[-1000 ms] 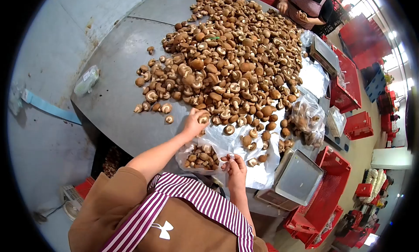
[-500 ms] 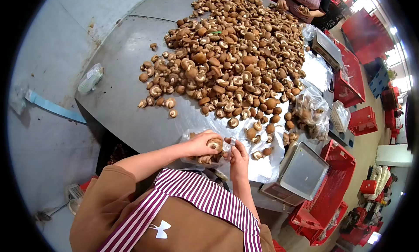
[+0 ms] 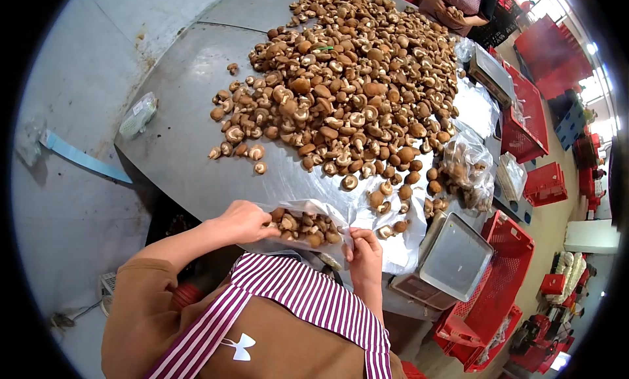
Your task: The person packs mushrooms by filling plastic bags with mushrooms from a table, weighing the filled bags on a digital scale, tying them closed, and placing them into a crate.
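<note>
A clear plastic bag (image 3: 331, 212) lies stretched between my hands at the table's near edge, with several brown mushrooms (image 3: 304, 227) inside it. My left hand (image 3: 244, 223) is closed, its fingertips pinching the bag's left end. At the opposite end, my right hand (image 3: 364, 251) is closed on the bag's edge between thumb and fingers. Beyond the bag, a large heap of shiitake mushrooms (image 3: 354, 97) covers much of the metal table (image 3: 196, 169). A few loose mushrooms (image 3: 392, 228) rest on white plastic sheets (image 3: 409, 244) just right of my right hand.
To the right stand a weighing scale (image 3: 457, 258), filled plastic bags (image 3: 466, 162) and red crates (image 3: 511, 254). Another scale (image 3: 491, 74) is farther back. A co-worker (image 3: 462, 5) in an apron handles mushrooms at the far end. A wrapped bundle (image 3: 139, 115) sits by the left wall.
My left hand has moved left, off the mushrooms and onto the bag's left end. The bag is now spread wider, showing its contents. My right hand has shifted slightly down.
</note>
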{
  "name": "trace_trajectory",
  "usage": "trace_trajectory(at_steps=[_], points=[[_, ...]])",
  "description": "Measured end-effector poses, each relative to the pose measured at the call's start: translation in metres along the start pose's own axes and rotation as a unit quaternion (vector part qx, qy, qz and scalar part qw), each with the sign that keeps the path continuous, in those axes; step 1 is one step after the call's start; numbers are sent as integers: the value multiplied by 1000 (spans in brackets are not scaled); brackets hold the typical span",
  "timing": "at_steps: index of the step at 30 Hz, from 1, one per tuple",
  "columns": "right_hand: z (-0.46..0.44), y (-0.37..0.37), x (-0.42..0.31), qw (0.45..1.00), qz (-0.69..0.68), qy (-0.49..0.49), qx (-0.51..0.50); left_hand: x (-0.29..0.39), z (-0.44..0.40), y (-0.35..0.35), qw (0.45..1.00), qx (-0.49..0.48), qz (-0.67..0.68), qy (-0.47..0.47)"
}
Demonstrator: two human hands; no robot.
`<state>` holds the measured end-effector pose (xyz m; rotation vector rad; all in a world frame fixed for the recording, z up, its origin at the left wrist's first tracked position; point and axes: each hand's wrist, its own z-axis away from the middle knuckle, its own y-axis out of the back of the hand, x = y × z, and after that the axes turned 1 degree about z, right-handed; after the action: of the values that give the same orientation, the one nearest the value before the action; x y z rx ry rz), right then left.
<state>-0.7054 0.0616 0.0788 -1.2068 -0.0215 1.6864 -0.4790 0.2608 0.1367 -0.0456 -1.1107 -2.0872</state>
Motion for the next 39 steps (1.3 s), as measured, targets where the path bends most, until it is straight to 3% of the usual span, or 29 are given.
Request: trace_trajectory(at_steps=[4,6,8,10,12,14,16,17,18,19,20,21,23,24,27,30,31,32,34,36,39], points=[[3,2,-7,999,1,40,-15,-11,7,-9,992,86,14,-94],[1,-9,-6,986,162,49,-1,-2,5,-14,984,126,36,-122],[4,-23,-5,960,269,24,-73,32,5,-11,925,166,270,-209],[15,-58,-23,874,456,39,-165,58,-4,-11,896,204,291,-267],[0,-51,9,820,467,235,-234,74,-15,-15,887,249,241,-305],[-15,-38,16,844,446,213,-209,86,-14,-4,899,238,186,-318],[-30,-29,3,850,489,181,-73,90,-15,1,857,360,157,-333],[-42,-18,-3,860,464,210,-38,89,-15,4,851,375,167,-327],[-65,0,-15,870,460,169,-53,85,-15,7,853,373,167,-325],[-75,0,-36,861,447,243,-14,79,-15,9,856,379,194,-294],[-90,5,-53,890,401,212,36,74,-14,10,857,384,221,-263],[-103,12,-83,862,456,217,32,67,-17,5,865,378,224,-244],[-104,-7,-138,854,425,285,90,55,-19,-8,888,341,221,-214],[-112,-5,-165,864,422,267,65,52,-19,-15,909,302,218,-185],[-137,0,-209,850,384,352,70,45,-26,-44,918,276,211,-192],[-155,22,-221,789,430,409,158,44,-32,-63,928,237,214,-191],[-175,48,-215,715,472,480,188,43,-35,-68,931,224,224,-182],[-175,53,-207,716,474,477,187,42,-37,-72,933,212,234,-173],[-158,64,-180,619,555,513,214,43,-43,-77,936,199,236,-169],[-133,77,-142,710,571,357,207,44,-48,-79,939,185,235,-169],[-101,129,-64,743,594,229,208,48,-57,-80,942,169,230,-175]])
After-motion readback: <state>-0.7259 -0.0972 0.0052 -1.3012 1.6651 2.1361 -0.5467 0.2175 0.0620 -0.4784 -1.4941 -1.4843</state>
